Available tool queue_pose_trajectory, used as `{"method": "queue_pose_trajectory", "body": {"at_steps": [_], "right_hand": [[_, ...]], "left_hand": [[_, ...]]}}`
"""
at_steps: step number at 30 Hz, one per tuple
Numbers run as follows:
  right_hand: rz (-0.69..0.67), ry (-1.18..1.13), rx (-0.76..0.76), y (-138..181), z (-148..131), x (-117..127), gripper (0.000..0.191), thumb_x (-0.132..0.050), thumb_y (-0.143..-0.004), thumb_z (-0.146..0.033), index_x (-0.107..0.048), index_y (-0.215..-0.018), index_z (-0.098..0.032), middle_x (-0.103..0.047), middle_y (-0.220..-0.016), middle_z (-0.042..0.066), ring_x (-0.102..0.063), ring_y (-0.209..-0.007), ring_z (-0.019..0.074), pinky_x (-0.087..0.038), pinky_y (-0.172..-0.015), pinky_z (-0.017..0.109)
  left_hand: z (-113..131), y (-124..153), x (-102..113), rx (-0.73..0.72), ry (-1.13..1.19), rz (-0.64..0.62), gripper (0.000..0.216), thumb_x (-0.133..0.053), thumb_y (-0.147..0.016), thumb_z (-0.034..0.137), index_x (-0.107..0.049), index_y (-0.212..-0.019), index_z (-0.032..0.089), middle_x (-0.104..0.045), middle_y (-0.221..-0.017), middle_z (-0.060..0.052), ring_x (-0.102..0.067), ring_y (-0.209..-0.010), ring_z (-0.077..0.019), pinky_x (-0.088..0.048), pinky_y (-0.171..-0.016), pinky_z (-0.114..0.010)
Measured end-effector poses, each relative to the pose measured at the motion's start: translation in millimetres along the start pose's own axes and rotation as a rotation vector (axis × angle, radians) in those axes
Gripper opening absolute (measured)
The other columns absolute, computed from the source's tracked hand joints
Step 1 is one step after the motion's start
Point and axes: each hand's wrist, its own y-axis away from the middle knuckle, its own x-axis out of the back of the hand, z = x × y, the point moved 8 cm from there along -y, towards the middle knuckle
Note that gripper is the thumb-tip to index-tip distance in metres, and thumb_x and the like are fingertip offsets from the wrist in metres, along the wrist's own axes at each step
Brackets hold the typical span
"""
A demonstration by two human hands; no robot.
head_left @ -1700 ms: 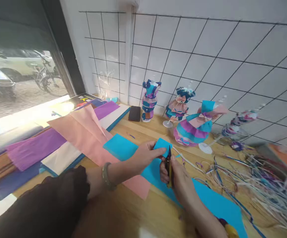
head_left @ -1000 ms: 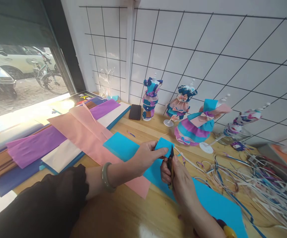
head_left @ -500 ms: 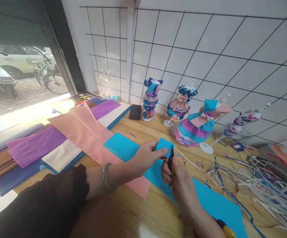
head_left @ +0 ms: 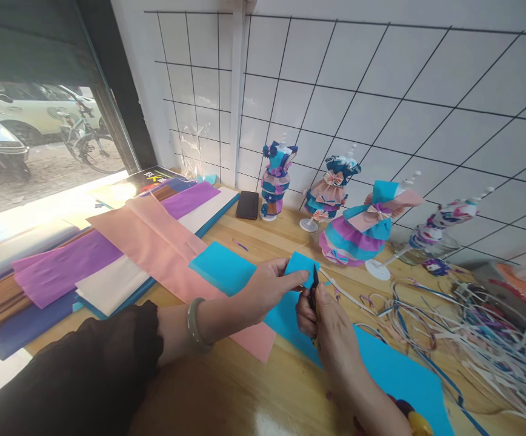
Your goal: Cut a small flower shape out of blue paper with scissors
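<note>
Between the thumb and fingers of my left hand (head_left: 274,284) is a small blue fabric piece (head_left: 300,264), raised above the table. My right hand (head_left: 329,318) is closed around scissors (head_left: 314,284), whose dark blades lie at the right edge of that piece; most of the handles are hidden by my fingers. Beneath both hands stretches a long blue fabric strip (head_left: 394,369), crossing a pink fabric strip (head_left: 154,242).
Several small dress forms in fabric outfits, one a striped dress (head_left: 354,233), stand along the wall. A phone (head_left: 247,205) lies at the back. Tangled thin strips (head_left: 485,345) cover the right side. Purple fabric (head_left: 67,266) and other cloths lie at left.
</note>
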Motion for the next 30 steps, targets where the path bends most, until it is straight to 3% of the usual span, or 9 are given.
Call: {"method": "queue_pose_trajectory", "body": {"at_steps": [14,30], "right_hand": [[-0.038,0.078,-0.004,-0.2,-7.9,1.5,0.048,-0.049,-0.085,-0.065,-0.047,-0.071,-0.02,-0.029,-0.055,-0.008,-0.024,-0.044,0.0071,-0.02,-0.041,0.021],[-0.083,0.159,-0.026,-1.9,-14.8,2.0,0.047,-0.049,-0.084,-0.067,-0.046,-0.074,-0.021,-0.028,-0.055,-0.008,-0.023,-0.044,0.0084,-0.02,-0.04,0.022]], "left_hand": [[1.2,-5.5,2.4,-0.031,-0.043,-0.068,0.019,-0.067,-0.075,0.031,-0.063,-0.076,0.012,-0.059,-0.074,-0.001,-0.054,-0.076,-0.0131,-0.044,-0.08,-0.031],[5.6,-8.2,6.7,-0.027,-0.103,-0.071,0.02,-0.069,-0.072,0.033,-0.063,-0.072,0.014,-0.06,-0.072,0.0,-0.054,-0.074,-0.0131,-0.044,-0.078,-0.029]]}}
